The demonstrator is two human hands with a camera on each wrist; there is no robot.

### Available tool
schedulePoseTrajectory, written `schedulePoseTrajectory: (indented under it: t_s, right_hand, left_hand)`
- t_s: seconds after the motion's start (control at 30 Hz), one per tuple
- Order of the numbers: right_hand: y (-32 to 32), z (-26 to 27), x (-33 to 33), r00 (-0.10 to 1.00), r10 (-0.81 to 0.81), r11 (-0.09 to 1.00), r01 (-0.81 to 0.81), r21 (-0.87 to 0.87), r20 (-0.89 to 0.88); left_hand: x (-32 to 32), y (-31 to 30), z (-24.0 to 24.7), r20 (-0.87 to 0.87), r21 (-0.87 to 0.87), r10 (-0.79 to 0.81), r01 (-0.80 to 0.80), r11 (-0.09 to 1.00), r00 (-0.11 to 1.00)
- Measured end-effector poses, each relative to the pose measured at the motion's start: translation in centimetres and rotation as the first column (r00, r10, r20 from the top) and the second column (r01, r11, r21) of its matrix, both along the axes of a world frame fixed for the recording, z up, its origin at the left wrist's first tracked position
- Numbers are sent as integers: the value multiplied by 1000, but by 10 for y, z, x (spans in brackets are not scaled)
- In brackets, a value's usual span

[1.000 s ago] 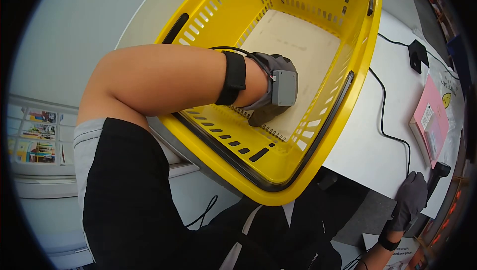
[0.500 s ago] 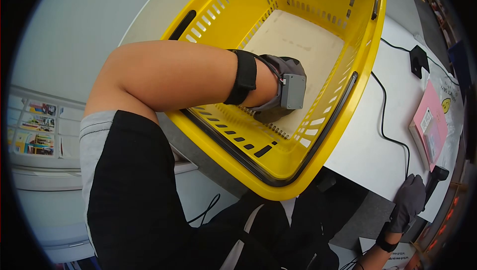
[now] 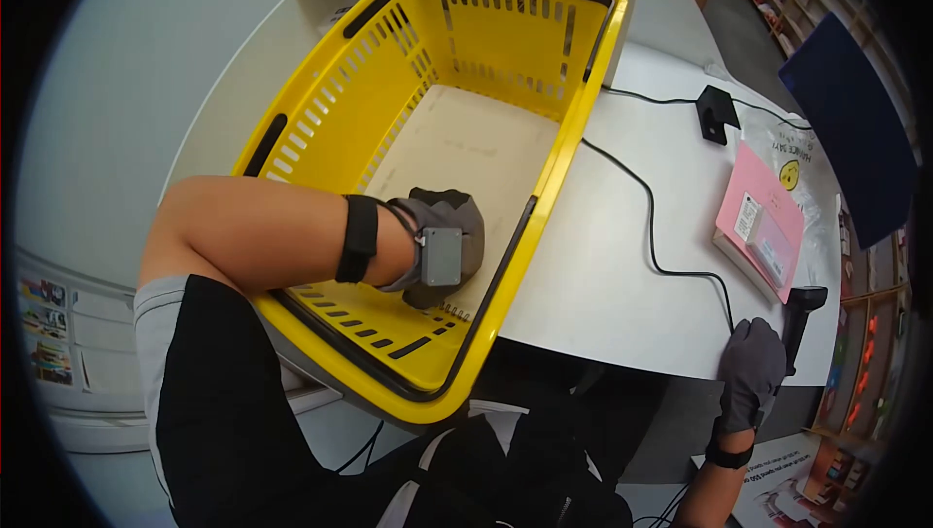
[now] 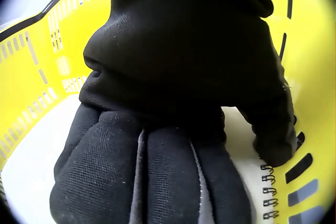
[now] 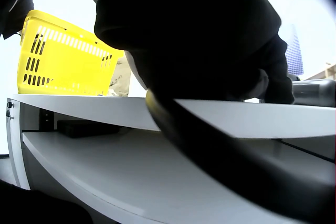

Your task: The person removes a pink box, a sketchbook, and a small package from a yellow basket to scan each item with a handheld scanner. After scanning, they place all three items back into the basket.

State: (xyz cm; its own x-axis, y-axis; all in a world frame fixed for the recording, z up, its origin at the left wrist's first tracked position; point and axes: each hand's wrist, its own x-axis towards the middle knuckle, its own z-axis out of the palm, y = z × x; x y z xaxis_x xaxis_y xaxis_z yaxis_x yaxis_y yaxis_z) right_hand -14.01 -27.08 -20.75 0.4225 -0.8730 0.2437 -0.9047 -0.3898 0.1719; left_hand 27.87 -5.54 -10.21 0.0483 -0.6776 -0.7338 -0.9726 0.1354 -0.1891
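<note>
My gloved left hand (image 3: 470,228) reaches down into a yellow shopping basket (image 3: 573,129), over a cream spiral-bound pad (image 3: 486,134) on its floor. In the left wrist view the fingers (image 4: 168,182) stretch out over the pad, and the thumb (image 4: 275,148) points down at the wire spiral (image 4: 269,203). The fingertips lie outside that view. At the table's front edge, my gloved right hand (image 3: 752,363) rests with loosely bent fingers beside a black handheld scanner (image 3: 801,322). Dark shadow covers most of this hand (image 5: 194,45) in the right wrist view.
On the white table (image 3: 583,265) lie a pink book (image 3: 743,186) with a small clear pack on it, a plastic bag (image 3: 807,154) and a black stand (image 3: 717,118). A black cable (image 3: 649,227) runs toward my right hand. Below the tabletop is a shelf (image 5: 115,171).
The head view has shifted, so basket, table and both hands appear further left, with the basket lower. The left hand stays over the pad and the right hand stays beside the scanner.
</note>
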Motion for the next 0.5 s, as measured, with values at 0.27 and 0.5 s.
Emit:
schedulePoseTrajectory:
  t_s: [0.27, 0.5]
  right_hand:
    - [0, -2, -2, 999, 8, 1000, -8, -15, 44]
    - [1, -2, -2, 997, -11, 999, 14, -35, 82]
  left_hand:
    - [-1, 8, -4, 54, -22, -196, 197, 980, 979]
    - [-25, -13, 29, 168, 251, -461, 415, 874, 871]
